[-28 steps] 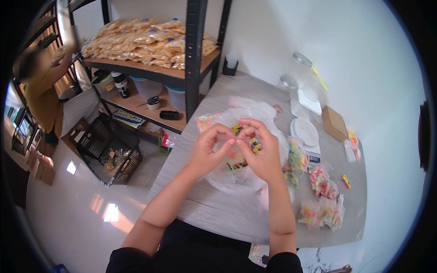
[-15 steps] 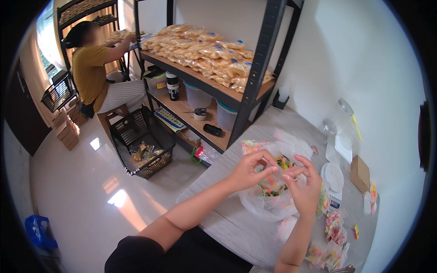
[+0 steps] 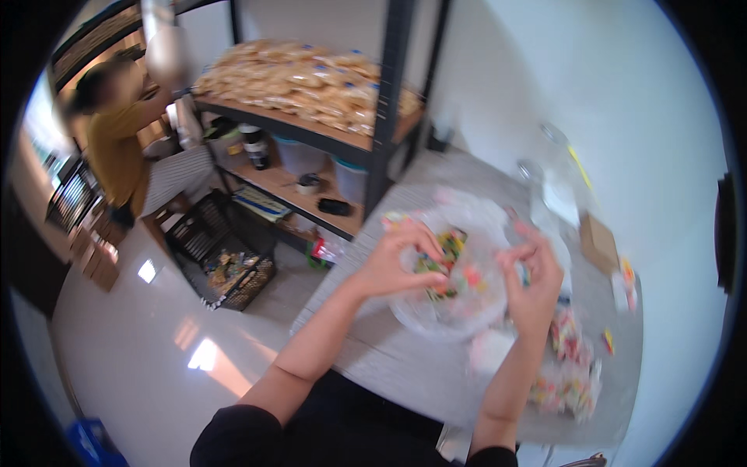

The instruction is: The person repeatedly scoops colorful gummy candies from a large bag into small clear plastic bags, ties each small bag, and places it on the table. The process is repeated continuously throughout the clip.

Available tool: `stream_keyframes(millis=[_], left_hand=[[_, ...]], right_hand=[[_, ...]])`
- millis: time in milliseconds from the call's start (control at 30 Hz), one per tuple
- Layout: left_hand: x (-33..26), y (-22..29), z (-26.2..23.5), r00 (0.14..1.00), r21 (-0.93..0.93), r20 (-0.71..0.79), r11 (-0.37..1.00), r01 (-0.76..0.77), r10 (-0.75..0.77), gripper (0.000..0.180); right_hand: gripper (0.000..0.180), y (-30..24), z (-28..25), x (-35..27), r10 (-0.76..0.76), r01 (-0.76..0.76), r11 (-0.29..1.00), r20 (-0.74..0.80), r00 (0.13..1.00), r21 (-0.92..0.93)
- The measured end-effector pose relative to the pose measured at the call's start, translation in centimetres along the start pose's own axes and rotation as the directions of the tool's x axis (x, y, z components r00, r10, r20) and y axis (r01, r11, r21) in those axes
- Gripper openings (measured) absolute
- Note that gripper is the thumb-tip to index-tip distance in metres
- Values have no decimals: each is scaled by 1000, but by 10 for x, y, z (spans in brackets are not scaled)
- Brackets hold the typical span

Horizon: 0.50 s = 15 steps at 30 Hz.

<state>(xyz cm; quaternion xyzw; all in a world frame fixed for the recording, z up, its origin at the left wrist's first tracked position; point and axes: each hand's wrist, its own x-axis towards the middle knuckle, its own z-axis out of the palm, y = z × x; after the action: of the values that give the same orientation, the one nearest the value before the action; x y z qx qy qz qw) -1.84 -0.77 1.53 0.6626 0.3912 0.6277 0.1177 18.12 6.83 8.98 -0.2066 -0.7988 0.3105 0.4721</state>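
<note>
On the grey wood-look table lies a large translucent plastic bag (image 3: pixel 447 323), its mouth open over small pieces in red, yellow, green and black (image 3: pixel 450 243). Above the bag's left part is my left hand (image 3: pixel 397 261), thumb and curved fingers apart, nothing visible held. My right hand (image 3: pixel 537 268) hovers over the bag's right side, fingers bent toward the thumb. Motion blurs its fingertips, so I cannot tell whether they pinch anything. Pinkish, colourful pieces (image 3: pixel 471 276) show through clear plastic between the hands. Packets of colourful pieces (image 3: pixel 564 389) lie right of my right forearm.
A cardboard box (image 3: pixel 598 243) stands by the wall. Left of the table, a black shelf holds many clear packets of pale food (image 3: pixel 296 86). A black crate (image 3: pixel 222 249) with small packets sits on the floor. A person in a yellow top (image 3: pixel 117 152) works beyond it.
My hands, close together with fingertips nearly meeting before, have moved apart: the left to the left, the right to the right. The whole view has shifted, and the other person's arm is higher.
</note>
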Motion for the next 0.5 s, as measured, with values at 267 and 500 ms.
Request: stream_keyframes(millis=[267, 500], left_hand=[[-14, 56, 31, 985, -649, 157, 744, 158, -73, 37], [-21, 129, 59, 913, -880, 303, 447, 158, 272, 34]], right_hand=[[37, 4, -141, -41, 46, -125, 982, -464, 884, -141], [35, 25, -216, -119, 268, -437, 876, -549, 791, -203]])
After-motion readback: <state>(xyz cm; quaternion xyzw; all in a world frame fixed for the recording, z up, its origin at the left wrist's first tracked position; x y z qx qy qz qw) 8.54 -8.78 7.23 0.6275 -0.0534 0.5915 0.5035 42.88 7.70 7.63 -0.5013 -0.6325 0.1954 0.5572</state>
